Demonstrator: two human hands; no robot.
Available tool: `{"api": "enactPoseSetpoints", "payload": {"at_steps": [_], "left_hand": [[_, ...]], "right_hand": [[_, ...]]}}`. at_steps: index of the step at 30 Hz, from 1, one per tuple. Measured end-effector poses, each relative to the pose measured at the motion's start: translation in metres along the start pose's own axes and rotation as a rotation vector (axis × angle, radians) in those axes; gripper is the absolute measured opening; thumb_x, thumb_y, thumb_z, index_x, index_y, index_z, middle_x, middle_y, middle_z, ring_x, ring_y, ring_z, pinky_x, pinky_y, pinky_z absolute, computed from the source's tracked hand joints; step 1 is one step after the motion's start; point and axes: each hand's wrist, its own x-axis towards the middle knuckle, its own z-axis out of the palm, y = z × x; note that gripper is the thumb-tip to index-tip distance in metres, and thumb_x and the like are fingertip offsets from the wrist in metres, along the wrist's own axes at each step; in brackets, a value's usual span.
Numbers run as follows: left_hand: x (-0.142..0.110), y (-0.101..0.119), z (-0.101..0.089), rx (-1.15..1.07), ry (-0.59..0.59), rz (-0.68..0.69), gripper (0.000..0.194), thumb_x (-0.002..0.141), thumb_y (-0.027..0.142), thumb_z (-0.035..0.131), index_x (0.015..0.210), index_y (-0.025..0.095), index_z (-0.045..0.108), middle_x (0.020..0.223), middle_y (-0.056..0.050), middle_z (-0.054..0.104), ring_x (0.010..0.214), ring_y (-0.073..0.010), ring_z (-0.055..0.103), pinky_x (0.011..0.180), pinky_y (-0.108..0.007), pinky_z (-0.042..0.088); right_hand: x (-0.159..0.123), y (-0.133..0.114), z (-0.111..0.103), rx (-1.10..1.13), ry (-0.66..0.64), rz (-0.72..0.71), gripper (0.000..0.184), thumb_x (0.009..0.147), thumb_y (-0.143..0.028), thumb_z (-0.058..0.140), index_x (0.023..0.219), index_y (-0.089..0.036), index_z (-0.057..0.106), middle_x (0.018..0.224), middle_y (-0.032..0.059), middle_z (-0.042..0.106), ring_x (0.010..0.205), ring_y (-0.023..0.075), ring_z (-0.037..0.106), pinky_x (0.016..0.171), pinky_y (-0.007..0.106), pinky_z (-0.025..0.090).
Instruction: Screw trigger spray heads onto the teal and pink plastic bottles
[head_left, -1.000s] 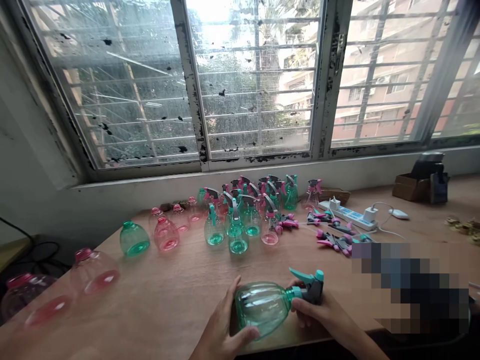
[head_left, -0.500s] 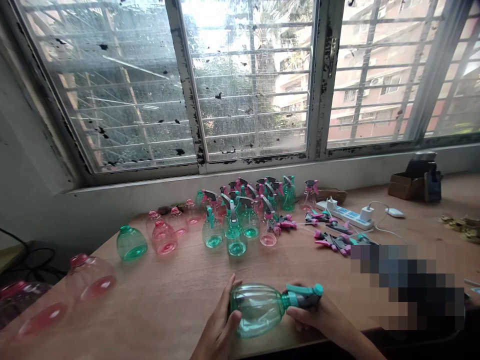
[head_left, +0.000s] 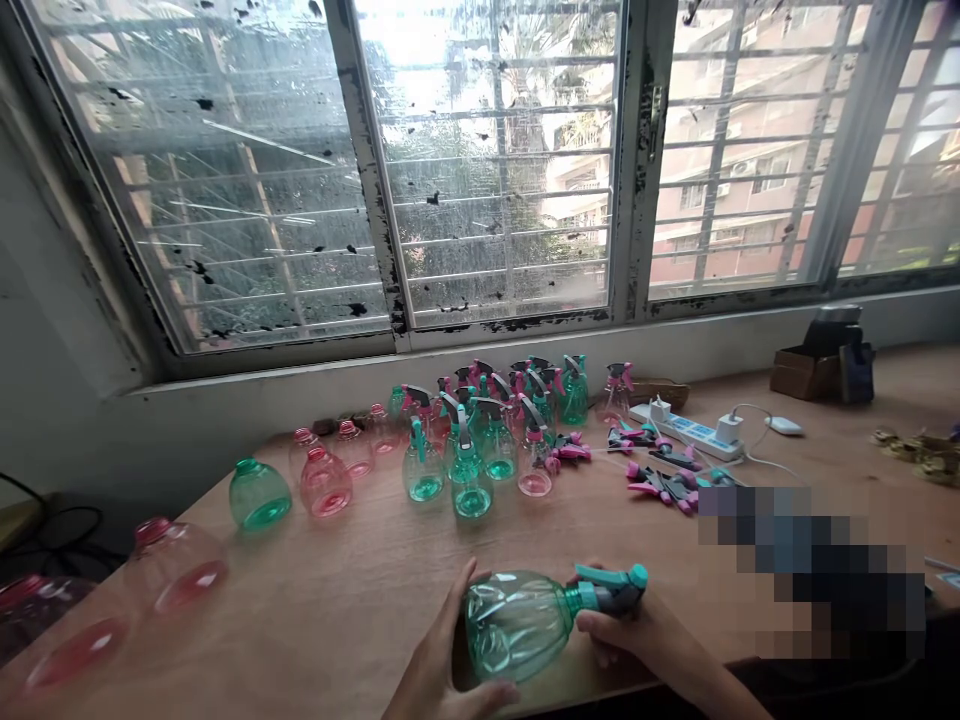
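Observation:
A clear green spray bottle (head_left: 517, 625) lies on its side above the table's near edge, its teal and grey trigger head pointing right. My left hand (head_left: 450, 655) cups the bottle's base, fingers behind it and thumb low at the front. Around the neck and grey part of the head, my right hand (head_left: 626, 630) is closed, with the thumb near the collar. Beyond my hands stands a group of green and pink spray bottles with trigger heads, the nearest being a green one (head_left: 472, 490).
Bottles without heads stand left, including a green one (head_left: 259, 497) and pink ones (head_left: 326, 482). Loose pink and grey trigger heads (head_left: 664, 487) lie right of the group. Behind them is a white power strip (head_left: 694, 432); a brown box (head_left: 806, 372) stands farther right. A pixelated patch hides the right-hand area.
My left thumb has slid down and outward along the bottle's base, so that hand is spread wider. The bottle appears slightly turned. My right hand keeps its hold at the neck.

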Motion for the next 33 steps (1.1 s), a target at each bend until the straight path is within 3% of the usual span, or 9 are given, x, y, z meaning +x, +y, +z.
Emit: {"api": "enactPoseSetpoints", "payload": {"at_steps": [7,14,16,18,20,22,25,29,33], "left_hand": [[0.001,-0.002,-0.001,-0.006,0.002,-0.011,0.111,0.064,0.011,0.084,0.159,0.024,0.028,0.162,-0.007,0.044,0.15,-0.0301,0.037,0.126,-0.035,0.025],[0.0,0.007,0.001,0.037,0.006,-0.034,0.103,0.067,0.012,0.082,0.157,0.025,0.033,0.162,-0.007,0.044,0.15,-0.03,0.038,0.125,-0.036,0.028],[0.0,0.009,0.001,0.063,0.012,-0.028,0.101,0.069,0.021,0.085,0.156,0.026,0.034,0.161,-0.006,0.046,0.149,-0.032,0.038,0.124,-0.038,0.03],[-0.001,0.008,0.001,0.065,0.007,0.012,0.099,0.073,0.044,0.085,0.156,0.025,0.035,0.161,-0.007,0.046,0.149,-0.0346,0.038,0.124,-0.04,0.03],[-0.001,0.006,0.0,0.046,0.017,0.04,0.094,0.08,0.068,0.067,0.156,0.023,0.036,0.162,-0.008,0.044,0.151,-0.0356,0.035,0.125,-0.041,0.028],[-0.001,0.003,-0.001,0.034,0.031,0.019,0.091,0.087,0.077,0.047,0.158,0.021,0.032,0.164,-0.008,0.041,0.153,-0.0345,0.031,0.126,-0.041,0.025],[-0.001,0.002,-0.002,0.047,0.04,-0.029,0.089,0.091,0.076,0.036,0.16,0.021,0.029,0.165,-0.008,0.04,0.155,-0.0337,0.028,0.126,-0.043,0.023],[0.0,0.002,-0.001,0.052,0.056,-0.043,0.087,0.088,0.076,0.046,0.158,0.025,0.033,0.16,-0.006,0.048,0.15,-0.0352,0.036,0.125,-0.046,0.025],[-0.001,0.0,-0.001,0.07,0.03,0.017,0.093,0.083,0.065,0.066,0.159,0.027,0.029,0.156,-0.007,0.052,0.146,-0.034,0.044,0.123,-0.043,0.031]], "right_hand": [[-0.001,-0.002,0.002,0.008,0.021,0.002,0.058,0.074,-0.051,0.086,0.114,-0.015,0.064,0.055,-0.0056,0.066,0.048,0.0118,0.058,0.05,0.024,0.043],[-0.002,-0.005,0.003,-0.008,0.032,0.014,0.054,0.073,-0.051,0.087,0.108,-0.015,0.067,0.051,-0.0066,0.064,0.047,0.011,0.057,0.049,0.023,0.041],[-0.002,-0.006,0.004,-0.005,0.038,0.005,0.057,0.073,-0.052,0.086,0.111,-0.015,0.066,0.053,-0.0066,0.064,0.047,0.0107,0.057,0.05,0.023,0.043],[-0.002,-0.006,0.003,0.002,0.037,-0.002,0.058,0.073,-0.052,0.086,0.112,-0.016,0.065,0.057,-0.0063,0.065,0.048,0.0106,0.057,0.05,0.023,0.043],[-0.002,-0.005,0.003,-0.006,0.03,0.001,0.055,0.073,-0.051,0.086,0.11,-0.017,0.065,0.058,-0.0062,0.064,0.048,0.0116,0.058,0.05,0.023,0.044],[-0.002,-0.005,0.003,-0.028,0.012,0.015,0.05,0.072,-0.049,0.086,0.105,-0.019,0.065,0.057,-0.0066,0.063,0.049,0.0131,0.059,0.05,0.024,0.045],[-0.003,-0.006,0.003,-0.049,-0.054,0.021,0.041,0.071,-0.044,0.087,0.097,-0.021,0.065,0.062,-0.0061,0.065,0.051,0.0131,0.06,0.049,0.022,0.045],[-0.006,-0.009,0.004,-0.049,-0.095,0.003,0.034,0.074,-0.038,0.086,0.096,-0.022,0.065,0.076,-0.0045,0.069,0.053,0.0101,0.06,0.049,0.019,0.046],[-0.003,-0.004,0.001,-0.029,-0.081,-0.001,0.035,0.078,-0.04,0.083,0.099,-0.02,0.062,0.054,-0.0073,0.064,0.048,0.0111,0.059,0.048,0.019,0.043]]}}
